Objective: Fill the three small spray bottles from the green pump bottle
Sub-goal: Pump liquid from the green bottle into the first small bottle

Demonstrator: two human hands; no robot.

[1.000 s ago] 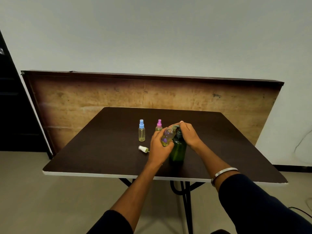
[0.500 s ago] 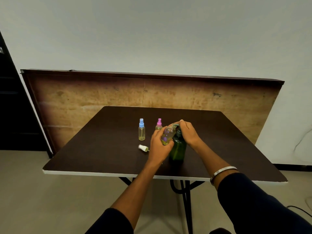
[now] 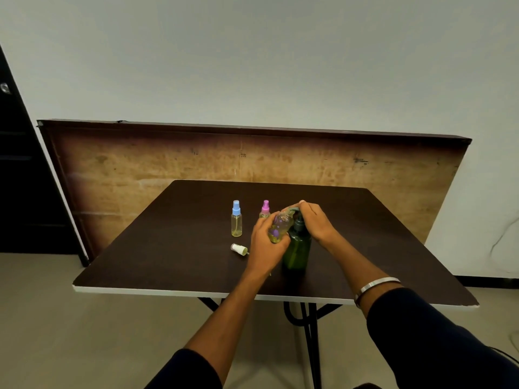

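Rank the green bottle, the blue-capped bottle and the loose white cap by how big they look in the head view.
1. green bottle
2. blue-capped bottle
3. white cap
All stand at similar depth, so the order is safe.

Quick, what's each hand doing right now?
Left hand: holding the uncapped small spray bottle.
Right hand: pressing the green pump bottle top.

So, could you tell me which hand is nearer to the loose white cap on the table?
Left. The left hand, holding the open bottle, sits just right of the cap; the right hand is farther right, atop the green bottle.
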